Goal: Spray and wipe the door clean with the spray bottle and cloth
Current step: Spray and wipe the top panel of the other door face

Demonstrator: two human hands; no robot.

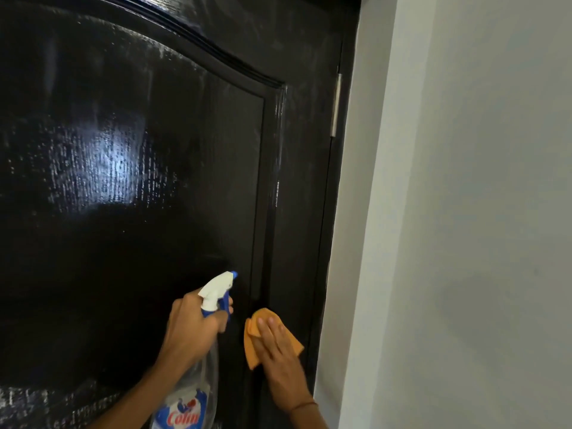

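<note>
**Cloth flat on the door, bottle aimed at the panel**

The person stands close before a dark glossy door point(130, 187). The left hand point(192, 328) grips the neck of the spray bottle point(198, 376) — the fingers are curled round it just under the white trigger head, and a finger lies at the blue trigger. The nozzle points up and to the right, toward the door panel, near its surface. The bottle body is clear and carries a blue label low in the view.

The right hand point(274, 345) is flat, with straight fingers, and it presses an orange cloth point(252, 342) against the door's right stile, just beside the raised edge of the panel. The cloth shows out from under the hand on the left side and on the right side. A thin band is on the right wrist.

Pale streaks lie on the upper part of the door. A metal hinge point(335, 105) sits at the door's right edge — beside it a grey wall point(464, 212).
</note>
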